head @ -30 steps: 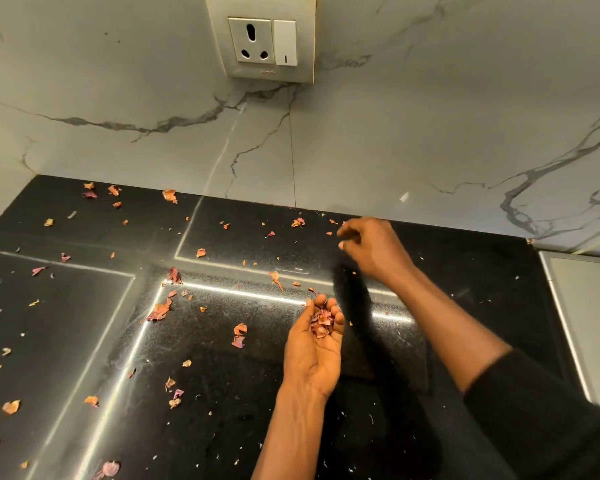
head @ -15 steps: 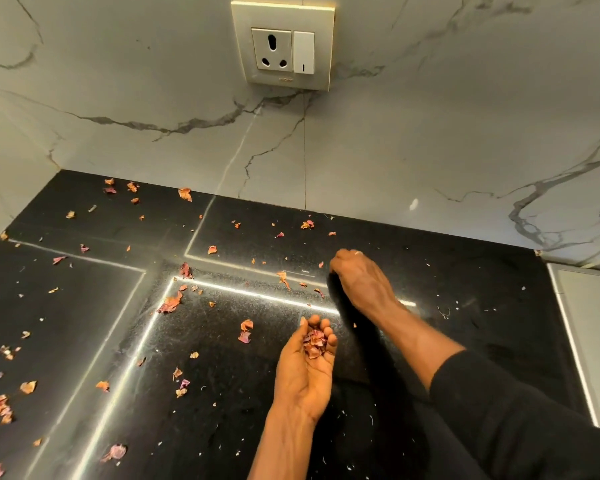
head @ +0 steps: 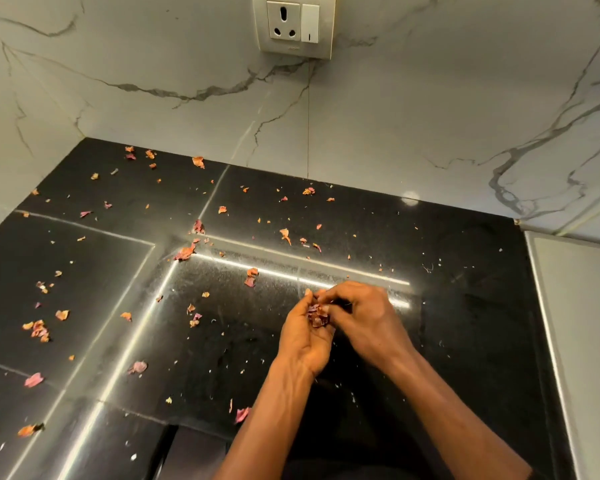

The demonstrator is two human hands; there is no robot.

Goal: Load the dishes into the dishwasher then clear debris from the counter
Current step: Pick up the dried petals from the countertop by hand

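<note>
Debris (head: 317, 318) fills cupped left hand (head: 302, 341); right hand (head: 364, 320) fingertips bunched on it, grip unclear.

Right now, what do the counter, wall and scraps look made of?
Counter: glossy black stone, probably granite; it is finely speckled and mirrors light. Wall: white marble or marble-look tile; grey veins, thin seam. Scraps: dry papery peel, maybe onion; thin pink-orange flakes.

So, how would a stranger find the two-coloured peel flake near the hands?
Find the black counter and its bright light streak. Just left of the left hand, the flake lies on that streak: orange above, pink below, bigger than nearby crumbs.
</note>
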